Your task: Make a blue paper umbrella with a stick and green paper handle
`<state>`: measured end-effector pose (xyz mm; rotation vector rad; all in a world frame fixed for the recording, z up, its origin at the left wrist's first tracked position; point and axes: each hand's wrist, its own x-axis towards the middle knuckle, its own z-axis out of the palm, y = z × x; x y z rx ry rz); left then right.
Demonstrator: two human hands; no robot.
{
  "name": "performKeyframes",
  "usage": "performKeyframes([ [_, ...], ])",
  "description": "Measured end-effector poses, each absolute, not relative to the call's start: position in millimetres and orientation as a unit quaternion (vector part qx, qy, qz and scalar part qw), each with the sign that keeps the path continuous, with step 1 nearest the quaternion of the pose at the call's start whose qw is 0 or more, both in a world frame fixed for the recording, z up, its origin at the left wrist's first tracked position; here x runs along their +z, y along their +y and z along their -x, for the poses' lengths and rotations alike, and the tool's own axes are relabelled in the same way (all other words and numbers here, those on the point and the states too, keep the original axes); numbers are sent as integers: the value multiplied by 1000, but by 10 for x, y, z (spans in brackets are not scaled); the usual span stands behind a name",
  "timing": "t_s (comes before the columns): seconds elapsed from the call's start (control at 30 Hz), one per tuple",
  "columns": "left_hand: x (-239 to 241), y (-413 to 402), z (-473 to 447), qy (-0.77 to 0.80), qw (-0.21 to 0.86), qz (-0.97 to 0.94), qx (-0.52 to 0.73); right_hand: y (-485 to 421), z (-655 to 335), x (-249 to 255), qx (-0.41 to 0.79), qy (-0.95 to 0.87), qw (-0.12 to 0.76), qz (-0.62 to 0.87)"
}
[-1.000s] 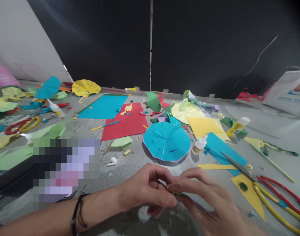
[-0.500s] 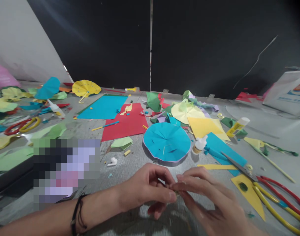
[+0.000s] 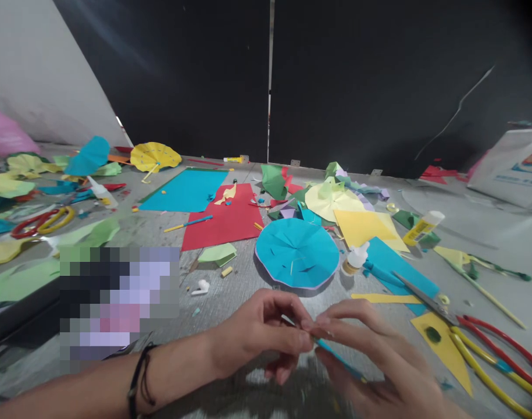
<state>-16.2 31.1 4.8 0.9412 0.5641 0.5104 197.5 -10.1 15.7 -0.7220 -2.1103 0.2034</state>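
My left hand (image 3: 274, 329) pinches thumb to fingertips at the near edge of the grey work surface. Facing it, my right hand (image 3: 374, 349) is also closed, its fingertips meeting those of the left. Between them runs a thin blue paper strip (image 3: 341, 358), slanting down along my right hand; most of the pinched end is covered by fingers. Just beyond the hands lies a round blue pleated paper disc (image 3: 297, 253) with a pale purple rim. A small white glue bottle (image 3: 355, 259) stands right of the disc.
Scissors (image 3: 475, 337) with red and yellow handles lie at right beside a glue stick (image 3: 424, 228). Red paper (image 3: 226, 224), blue paper (image 3: 185, 189) and a yellow pleated disc (image 3: 155, 156) are further back. A white earbud (image 3: 200, 287) lies left of centre; a black board (image 3: 357, 87) rises behind.
The blue strip now shows below the fingertips, where it was hidden before. My right-hand fingers have shifted slightly, while the left hand stays nearly in place.
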Motion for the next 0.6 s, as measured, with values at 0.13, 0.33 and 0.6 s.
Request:
performKeyframes([
  [0.13,25,294,143,280,816,-439,251,-98,-1956,134,85,-832,457,302],
  [0.33,19,297,168,259,829,-443,224,-90,-1939,201,198,-795,463,337],
  [0.6,-23,314,143,287,800,-451,274,-91,-1915,144,254,-739,483,396],
])
